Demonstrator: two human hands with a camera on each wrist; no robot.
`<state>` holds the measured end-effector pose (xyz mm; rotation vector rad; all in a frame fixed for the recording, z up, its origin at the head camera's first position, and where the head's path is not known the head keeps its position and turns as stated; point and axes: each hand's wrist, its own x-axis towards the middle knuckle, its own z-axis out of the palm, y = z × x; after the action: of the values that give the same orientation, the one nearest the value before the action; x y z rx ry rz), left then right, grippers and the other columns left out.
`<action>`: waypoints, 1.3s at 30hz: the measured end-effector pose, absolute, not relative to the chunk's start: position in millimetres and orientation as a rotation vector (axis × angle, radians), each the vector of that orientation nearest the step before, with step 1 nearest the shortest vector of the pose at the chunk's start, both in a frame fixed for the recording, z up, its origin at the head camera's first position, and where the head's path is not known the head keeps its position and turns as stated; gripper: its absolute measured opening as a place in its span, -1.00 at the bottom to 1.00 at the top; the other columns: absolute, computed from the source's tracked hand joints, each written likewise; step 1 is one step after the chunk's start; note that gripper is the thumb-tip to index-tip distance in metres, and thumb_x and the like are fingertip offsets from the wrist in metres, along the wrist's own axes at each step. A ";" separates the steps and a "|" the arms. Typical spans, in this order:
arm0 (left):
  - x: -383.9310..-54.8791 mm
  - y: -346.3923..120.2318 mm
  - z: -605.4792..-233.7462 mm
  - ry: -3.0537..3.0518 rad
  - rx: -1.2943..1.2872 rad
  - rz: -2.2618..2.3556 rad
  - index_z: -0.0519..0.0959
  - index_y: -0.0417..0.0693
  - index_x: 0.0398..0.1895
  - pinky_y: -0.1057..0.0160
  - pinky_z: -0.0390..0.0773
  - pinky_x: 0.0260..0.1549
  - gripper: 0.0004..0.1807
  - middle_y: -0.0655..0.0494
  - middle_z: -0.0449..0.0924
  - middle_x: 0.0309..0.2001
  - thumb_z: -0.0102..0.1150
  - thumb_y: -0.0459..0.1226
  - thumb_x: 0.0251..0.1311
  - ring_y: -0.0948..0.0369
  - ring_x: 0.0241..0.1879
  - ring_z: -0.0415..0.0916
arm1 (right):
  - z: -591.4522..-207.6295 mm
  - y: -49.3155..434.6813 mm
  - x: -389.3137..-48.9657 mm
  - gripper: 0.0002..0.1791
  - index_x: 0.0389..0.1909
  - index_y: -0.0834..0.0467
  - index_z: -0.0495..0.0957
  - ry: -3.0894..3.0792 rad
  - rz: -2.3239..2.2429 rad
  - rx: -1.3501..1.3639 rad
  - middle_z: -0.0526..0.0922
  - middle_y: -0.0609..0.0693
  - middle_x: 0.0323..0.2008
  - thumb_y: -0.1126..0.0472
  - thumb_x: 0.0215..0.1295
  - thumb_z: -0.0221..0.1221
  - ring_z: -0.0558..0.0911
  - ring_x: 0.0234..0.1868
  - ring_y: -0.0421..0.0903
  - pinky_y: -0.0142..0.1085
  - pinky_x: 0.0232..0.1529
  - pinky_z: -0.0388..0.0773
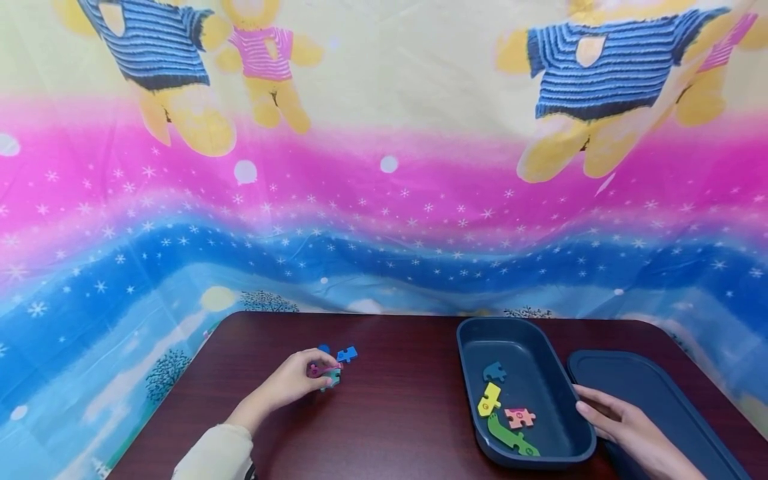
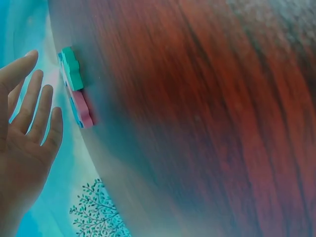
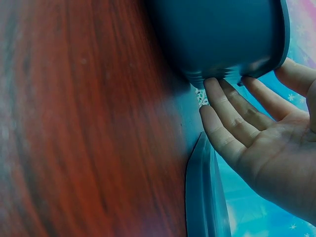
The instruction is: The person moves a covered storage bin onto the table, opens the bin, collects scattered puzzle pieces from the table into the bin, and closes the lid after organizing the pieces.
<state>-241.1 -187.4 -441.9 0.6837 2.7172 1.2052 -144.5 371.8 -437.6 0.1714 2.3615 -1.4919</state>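
Observation:
My left hand (image 1: 297, 375) is over a small cluster of puzzle pieces on the left side of the table, its fingers spread and slightly bent. Within the cluster are a teal-green piece (image 2: 73, 69), a pink piece (image 2: 83, 109) and a blue piece (image 1: 347, 354); the hand partly hides them in the head view. My right hand (image 1: 624, 427) holds the right wall of a dark blue box (image 1: 465, 373), thumb at the rim and fingers against the outside. Inside lie a yellow piece (image 1: 489, 399), an orange-pink piece (image 1: 519, 418), a green piece (image 1: 510, 437) and a dark blue piece (image 1: 495, 372).
A dark blue lid (image 1: 654, 393) lies on the table to the right of the box, partly behind my right forearm. The dark red-brown table (image 1: 390, 413) has rounded far corners. Behind it hangs a printed cloth (image 1: 384, 200) with bears and snowflakes.

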 end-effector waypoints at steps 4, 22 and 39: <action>-242.6 -185.8 -447.1 2.708 0.686 1.200 0.67 -0.04 -0.07 0.02 0.53 -0.06 -0.78 0.17 0.63 -0.13 0.35 -0.31 0.22 0.11 -0.07 0.55 | -437.8 371.5 -144.2 -0.13 0.49 0.45 -0.05 2.355 -1.497 0.187 0.17 0.52 0.37 -0.14 0.53 -0.05 0.44 0.24 0.34 -0.08 0.05 0.57; -242.7 -183.4 -451.8 2.707 0.613 1.193 0.67 -0.04 -0.09 0.01 0.52 -0.07 -0.79 0.16 0.60 -0.17 0.36 -0.31 0.20 0.12 -0.11 0.52 | -437.3 371.2 -144.0 -0.09 0.50 0.42 -0.06 2.338 -1.506 0.187 0.12 0.51 0.39 -0.18 0.49 -0.02 0.39 0.27 0.38 -0.10 0.09 0.54; -238.6 -181.8 -451.2 2.627 0.673 1.175 0.65 -0.04 -0.06 0.26 0.54 -0.36 -0.73 0.11 0.58 -0.01 0.41 -0.30 0.16 0.17 -0.19 0.48 | -437.1 368.9 -142.9 -0.08 0.50 0.43 -0.06 2.349 -1.509 0.186 0.11 0.52 0.39 -0.19 0.49 -0.01 0.39 0.26 0.39 -0.08 0.09 0.54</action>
<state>-238.6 -181.8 -451.2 0.6731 2.6265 1.1755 -142.9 368.9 -437.1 0.1862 2.3494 -1.5092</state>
